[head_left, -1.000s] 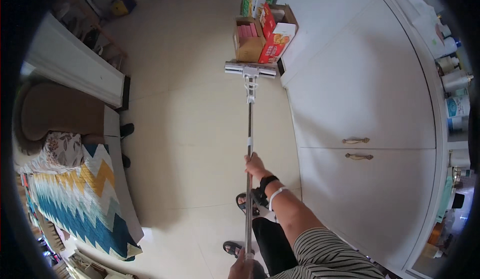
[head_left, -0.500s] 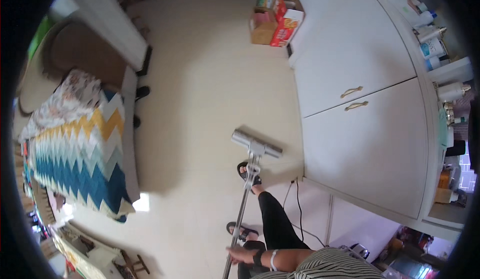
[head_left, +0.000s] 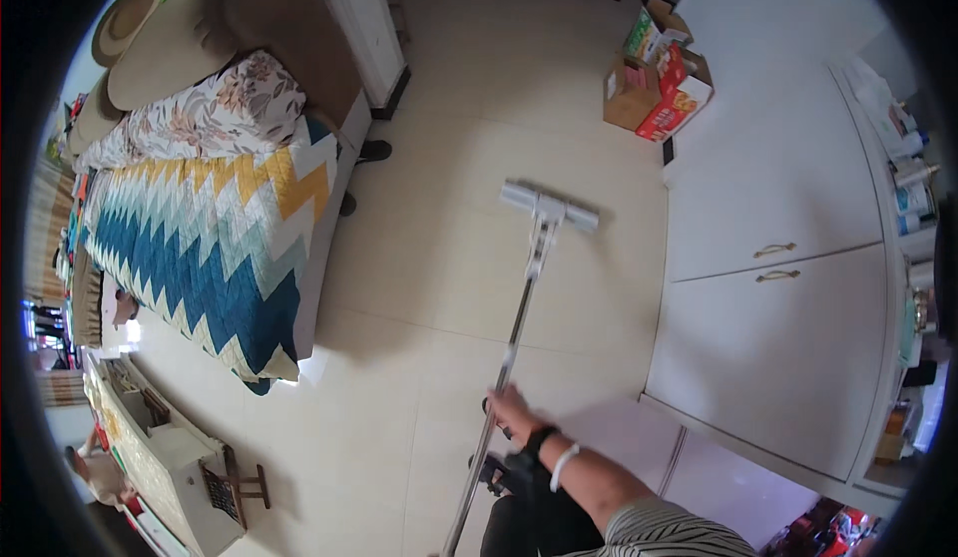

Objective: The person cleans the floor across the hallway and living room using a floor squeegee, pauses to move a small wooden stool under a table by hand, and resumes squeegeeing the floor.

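Note:
My right hand [head_left: 513,415], with a black band and a white band on the wrist, is closed around the metal pole of a flat-headed floor mop [head_left: 521,312]. The wide, pale mop head [head_left: 549,206] rests on the tiled floor ahead of me, between the bed and the cabinet. From there the pole slants down toward the lower edge of the picture. My left hand does not show. Below my right hand, my dark sandals are partly hidden by the arm and the pole.
At left is a bed with a zigzag quilt [head_left: 215,258]; dark shoes [head_left: 374,151] lie beside it. White cabinet doors [head_left: 773,347] line the right. Open cardboard boxes [head_left: 631,93] stand at the far right. A small wooden stool [head_left: 235,485] is by a table at lower left.
My right arm has stretched forward, and the mop head has slid farther away from my feet across the floor. The view has shifted, showing more of the bed.

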